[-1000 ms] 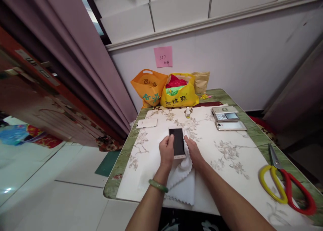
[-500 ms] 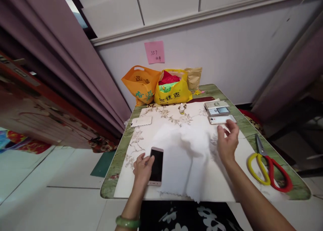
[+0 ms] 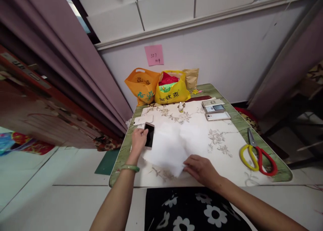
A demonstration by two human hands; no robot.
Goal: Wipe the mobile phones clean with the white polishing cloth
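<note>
My left hand (image 3: 138, 139) grips a pale phone with a dark screen (image 3: 149, 135) by its left side, near the table's left edge. Just beyond it lies a white phone (image 3: 143, 119), face down. My right hand (image 3: 199, 167) rests with curled fingers on the near corner of a white cloth (image 3: 174, 143) spread over the floral mat (image 3: 222, 146). A green bangle sits on my left wrist.
Three more phones (image 3: 215, 109) lie in a row at the far right of the mat. Yellow-and-red scissors (image 3: 254, 153) lie at the right edge. A small bottle (image 3: 180, 107), orange bag (image 3: 141, 86) and yellow bag (image 3: 171, 89) stand at the back by the wall.
My left hand has carried the dark-screen phone from the mat's near left to beside the white phone. My right hand came back from the far right onto the cloth's near corner.
</note>
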